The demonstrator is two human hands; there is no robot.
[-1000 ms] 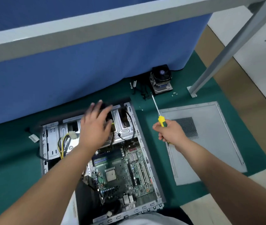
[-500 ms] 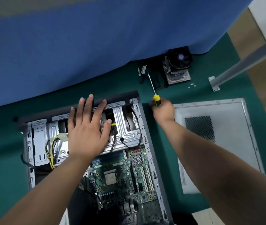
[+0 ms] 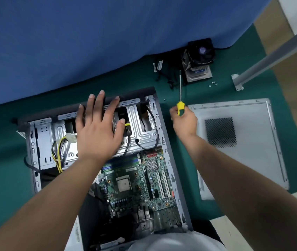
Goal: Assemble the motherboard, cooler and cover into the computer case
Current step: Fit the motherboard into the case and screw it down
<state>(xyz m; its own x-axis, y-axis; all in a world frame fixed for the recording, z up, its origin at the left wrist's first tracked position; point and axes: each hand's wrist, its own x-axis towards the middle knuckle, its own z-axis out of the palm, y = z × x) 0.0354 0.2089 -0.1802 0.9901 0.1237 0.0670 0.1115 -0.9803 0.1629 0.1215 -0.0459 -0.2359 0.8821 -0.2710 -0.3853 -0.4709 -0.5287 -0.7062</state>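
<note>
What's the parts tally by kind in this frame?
Case: 1
Motherboard: 1
Cooler: 1
Cover: 1
Screwdriver: 1
Total: 5, leaving out the loose screws, too small to count.

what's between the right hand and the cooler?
In the head view, the screwdriver shaft, held by the right hand, points toward the cooler. Otherwise green mat, with black cables left of the tip.

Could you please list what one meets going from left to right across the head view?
Computer case → left hand → screwdriver in the right hand → cover panel.
</note>
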